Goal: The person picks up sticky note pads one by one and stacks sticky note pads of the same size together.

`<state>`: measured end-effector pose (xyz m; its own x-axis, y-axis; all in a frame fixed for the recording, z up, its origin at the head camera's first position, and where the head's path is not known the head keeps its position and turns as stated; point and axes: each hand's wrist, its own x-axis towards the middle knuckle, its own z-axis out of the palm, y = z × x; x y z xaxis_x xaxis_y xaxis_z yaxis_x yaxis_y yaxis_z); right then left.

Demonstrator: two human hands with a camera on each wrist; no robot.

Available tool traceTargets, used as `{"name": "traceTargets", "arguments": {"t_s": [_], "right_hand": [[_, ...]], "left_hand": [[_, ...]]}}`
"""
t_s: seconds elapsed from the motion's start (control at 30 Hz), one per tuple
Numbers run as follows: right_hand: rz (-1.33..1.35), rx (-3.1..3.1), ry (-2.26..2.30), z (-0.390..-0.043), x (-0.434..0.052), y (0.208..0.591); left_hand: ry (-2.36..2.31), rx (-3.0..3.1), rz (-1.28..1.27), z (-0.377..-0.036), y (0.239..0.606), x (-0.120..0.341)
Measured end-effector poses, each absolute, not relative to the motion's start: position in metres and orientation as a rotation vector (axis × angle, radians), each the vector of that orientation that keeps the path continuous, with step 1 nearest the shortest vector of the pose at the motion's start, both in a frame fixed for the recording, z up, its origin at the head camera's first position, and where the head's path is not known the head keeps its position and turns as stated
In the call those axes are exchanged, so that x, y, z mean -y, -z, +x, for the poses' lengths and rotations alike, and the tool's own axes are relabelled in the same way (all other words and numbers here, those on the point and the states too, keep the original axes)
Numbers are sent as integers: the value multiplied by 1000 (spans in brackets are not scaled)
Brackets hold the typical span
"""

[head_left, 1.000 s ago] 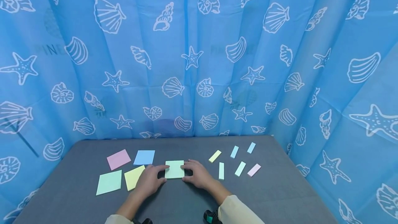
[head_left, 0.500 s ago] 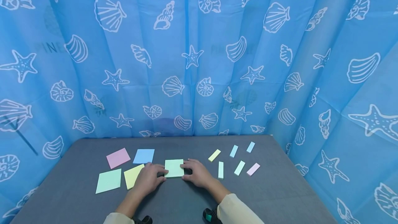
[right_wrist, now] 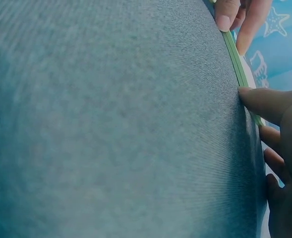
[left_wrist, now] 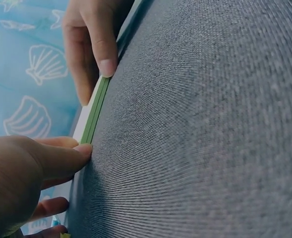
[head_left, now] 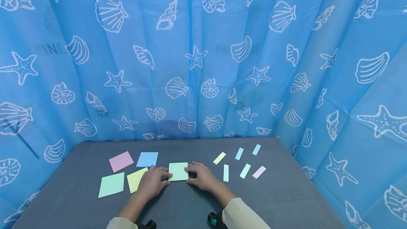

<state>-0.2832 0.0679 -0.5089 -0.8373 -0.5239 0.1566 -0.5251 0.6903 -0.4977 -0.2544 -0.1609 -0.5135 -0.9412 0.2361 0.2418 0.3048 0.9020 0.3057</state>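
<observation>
Light green sticky-note pad (head_left: 178, 171) lies flat on the grey bench (head_left: 279, 193), centre, near edge of the spread. Left hand (head_left: 152, 183) at the pad's left side, right hand (head_left: 201, 177) at its right — both grips pinching the pad's edges, thumbs against the near edge, fingers curled along the sides. Wrist views confirm: a thumb tip (left_wrist: 84, 150) pressed to the pad's thin green edge, the right thumb (right_wrist: 245, 92) likewise. Left of the hands: yellow pad (head_left: 136, 180) just beside the left hand, mint pad (head_left: 111, 185), pink pad (head_left: 121, 161), blue pad (head_left: 147, 159). Right — six narrow strips (head_left: 226, 173), scattered, apart from each other. Blue shell-print curtain (head_left: 203, 56) behind.
</observation>
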Motion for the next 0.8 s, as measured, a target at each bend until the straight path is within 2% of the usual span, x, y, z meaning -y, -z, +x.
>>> {"name": "traceTargets", "arguments": {"t_s": [0.5, 0.8], "right_hand": [[869, 2878, -879, -284, -68, 513], [891, 2871, -919, -283, -69, 510]], "left_hand": [[762, 2829, -458, -254, 517, 175], [865, 2614, -384, -255, 494, 197]]}}
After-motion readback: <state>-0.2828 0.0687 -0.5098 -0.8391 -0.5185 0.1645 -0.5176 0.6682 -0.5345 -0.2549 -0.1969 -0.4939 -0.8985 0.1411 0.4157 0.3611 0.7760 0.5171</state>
